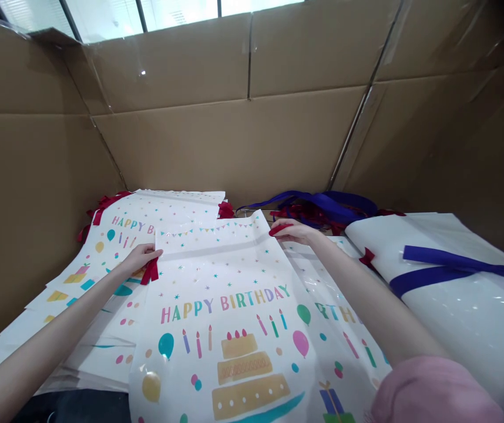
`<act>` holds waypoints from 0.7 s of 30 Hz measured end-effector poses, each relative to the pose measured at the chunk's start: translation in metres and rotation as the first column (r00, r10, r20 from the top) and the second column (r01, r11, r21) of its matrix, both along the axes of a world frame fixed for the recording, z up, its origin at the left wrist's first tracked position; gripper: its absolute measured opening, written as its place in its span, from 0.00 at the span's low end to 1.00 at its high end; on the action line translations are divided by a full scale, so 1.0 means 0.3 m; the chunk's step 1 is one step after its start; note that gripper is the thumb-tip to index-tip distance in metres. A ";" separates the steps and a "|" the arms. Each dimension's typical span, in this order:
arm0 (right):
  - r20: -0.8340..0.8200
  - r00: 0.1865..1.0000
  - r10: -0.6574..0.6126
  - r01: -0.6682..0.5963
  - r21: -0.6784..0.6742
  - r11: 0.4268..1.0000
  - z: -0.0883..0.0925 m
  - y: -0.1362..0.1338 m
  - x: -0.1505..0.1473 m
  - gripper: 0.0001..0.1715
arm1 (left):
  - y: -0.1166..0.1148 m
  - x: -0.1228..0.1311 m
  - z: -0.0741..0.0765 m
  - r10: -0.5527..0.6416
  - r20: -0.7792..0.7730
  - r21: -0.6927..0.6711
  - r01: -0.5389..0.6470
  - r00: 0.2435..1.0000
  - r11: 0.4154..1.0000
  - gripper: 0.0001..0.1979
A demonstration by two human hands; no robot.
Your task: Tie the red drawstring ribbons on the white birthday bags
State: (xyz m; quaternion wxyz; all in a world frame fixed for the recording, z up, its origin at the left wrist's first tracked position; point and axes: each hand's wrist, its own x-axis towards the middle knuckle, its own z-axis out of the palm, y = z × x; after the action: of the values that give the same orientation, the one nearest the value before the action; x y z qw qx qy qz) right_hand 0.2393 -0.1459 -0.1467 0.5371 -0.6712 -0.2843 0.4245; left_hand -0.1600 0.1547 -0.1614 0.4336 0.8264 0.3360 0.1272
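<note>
A large white birthday gift bag [229, 247], printed with a tiered cake, candles and balloons, spreads out in front of me. My left hand [143, 258] pinches its left edge near the top, where a short red ribbon [150, 271] hangs down. At the upper right edge, my right hand [294, 230] has its fingers closed on the bag beside another red ribbon [279, 230]. The bag's top edge is raised between the hands. Part of another printed bag [344, 311] shows beneath my right forearm.
On the left lies a stack of matching bags [115, 258] with red ribbons along its edges. Blue ribbons [322, 201] lie in a tangle at the back. Folded white plastic [459, 311] with a blue strip is on the right. High cardboard walls [217, 141] enclose everything.
</note>
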 end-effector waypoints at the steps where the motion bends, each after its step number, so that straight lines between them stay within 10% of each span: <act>1: 0.008 1.000 -0.008 0.008 -0.005 1.000 -0.002 0.002 -0.002 0.17 | -0.002 0.001 0.001 -0.004 -0.001 0.011 0.004 1.000 1.000 0.21; 21: 0.002 0.995 -0.104 0.104 0.013 0.994 -0.116 -0.008 0.026 0.17 | -0.025 -0.006 0.019 0.010 0.013 -0.024 -0.010 1.000 1.000 0.22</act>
State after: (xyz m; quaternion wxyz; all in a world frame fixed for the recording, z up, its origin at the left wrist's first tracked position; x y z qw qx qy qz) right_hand 0.2471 -0.1484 -0.1815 0.5625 -0.6820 -0.2524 0.3933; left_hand -0.1617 0.1472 -0.1556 0.4453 0.8185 0.3387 0.1306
